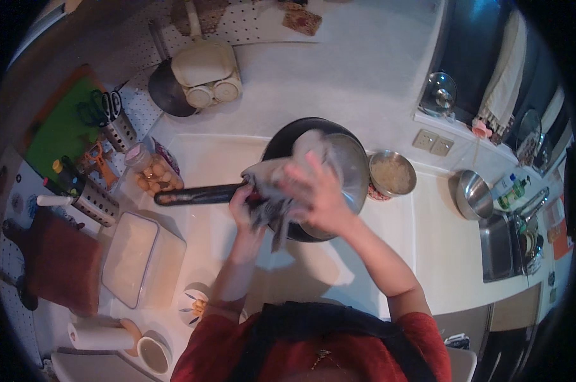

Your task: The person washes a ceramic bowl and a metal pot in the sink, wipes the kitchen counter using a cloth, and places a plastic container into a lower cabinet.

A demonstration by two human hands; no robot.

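Observation:
A large dark frying pan (288,133) with a long black handle (199,195) pointing left lies before me on the white counter. A round metal lid or shallow pan (354,162) overlaps its right side; I cannot tell which. My left hand (244,210) grips the near end of a grey cloth (268,191) where the handle meets the pan. My right hand (319,193) is blurred, fingers spread over the cloth and the pan; whether it holds the cloth does not show. Right of the pan stands a steel bowl (392,174) with pale contents, on a patterned mat.
Left are a jar of eggs (155,174), a lidded plastic container (168,267), a small plate with orange pieces (193,308), utensil holders (97,203) and a paper roll (101,336). Right are an empty steel bowl (474,196) and a sink (500,258).

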